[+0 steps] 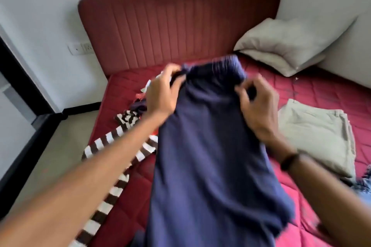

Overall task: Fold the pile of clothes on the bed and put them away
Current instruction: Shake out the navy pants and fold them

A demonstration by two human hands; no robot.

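My left hand (162, 90) and right hand (259, 104) each pinch the navy garment's (210, 156) top edge, hanging above the bed (321, 90). Uneven grip could skew the fold; its hem may snag the striped clothes (112, 140) at eight o'clock.

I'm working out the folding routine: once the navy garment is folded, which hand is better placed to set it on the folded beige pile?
Right. The right hand grips the navy garment directly beside the folded beige pile; the left hand grips over the striped clothing opposite.
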